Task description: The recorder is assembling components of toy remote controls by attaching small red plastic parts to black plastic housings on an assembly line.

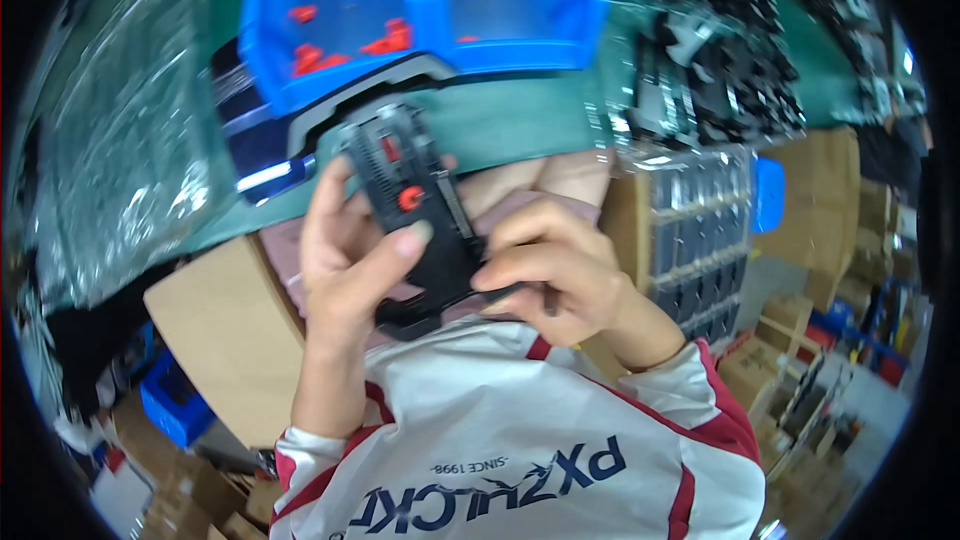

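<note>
Ideally, the oblong black plastic housing (440, 252) is gripped steadily by the left hand (345, 275), its near-right edge pinched by the right hand (568, 270).

Across flat green worktop (520, 120): at left, rumpled, shiny sheet of clear plastic film (130, 140); at far centre, blue plastic two-compartment bin (525, 57); beside its near left corner, dark blue, glossy flat-sided object (250, 120), kind too blurred to tell; along bin's near edge, angular grey-and-black strip (380, 82); at right, heaped black parts (700, 85) amid clear plastic.
</note>
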`<action>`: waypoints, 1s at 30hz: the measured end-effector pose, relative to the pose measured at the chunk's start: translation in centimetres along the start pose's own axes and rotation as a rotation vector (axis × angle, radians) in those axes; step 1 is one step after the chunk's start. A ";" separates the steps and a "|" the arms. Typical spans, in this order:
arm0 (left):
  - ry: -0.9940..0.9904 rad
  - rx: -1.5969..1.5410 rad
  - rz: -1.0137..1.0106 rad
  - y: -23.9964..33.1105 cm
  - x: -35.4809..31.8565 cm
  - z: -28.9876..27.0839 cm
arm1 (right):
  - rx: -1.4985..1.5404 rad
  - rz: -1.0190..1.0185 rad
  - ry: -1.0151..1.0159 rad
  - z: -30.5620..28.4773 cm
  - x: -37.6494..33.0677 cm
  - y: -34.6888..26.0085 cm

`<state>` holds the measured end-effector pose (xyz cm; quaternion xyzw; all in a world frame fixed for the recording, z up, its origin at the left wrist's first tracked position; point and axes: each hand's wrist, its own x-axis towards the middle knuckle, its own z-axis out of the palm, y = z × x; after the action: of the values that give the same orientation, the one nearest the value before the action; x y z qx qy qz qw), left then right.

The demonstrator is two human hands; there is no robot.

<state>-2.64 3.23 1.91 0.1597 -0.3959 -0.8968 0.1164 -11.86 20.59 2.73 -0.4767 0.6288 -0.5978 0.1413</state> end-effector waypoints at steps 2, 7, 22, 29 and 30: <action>-0.074 -0.019 -0.018 -0.7 0.4 0.4 | -0.042 0.007 0.021 -1.0 -0.9 -0.3; -0.186 0.004 -0.023 -1.8 1.5 2.0 | -0.072 -0.038 0.061 -2.5 -2.4 -0.3; -0.124 0.316 -0.191 -6.4 2.3 6.1 | -0.236 -0.050 0.486 -8.4 -10.2 -0.2; -0.119 0.378 -0.118 -6.3 1.9 4.9 | -0.957 0.849 0.947 -19.4 -23.1 0.6; -0.024 0.549 -0.030 -5.8 1.8 3.4 | -1.081 1.045 0.890 -20.2 -26.1 0.3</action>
<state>-6.09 8.70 -0.59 0.1803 -0.6231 -0.7594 0.0509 -13.93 53.09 -2.77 0.1487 0.9611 -0.2070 -0.1065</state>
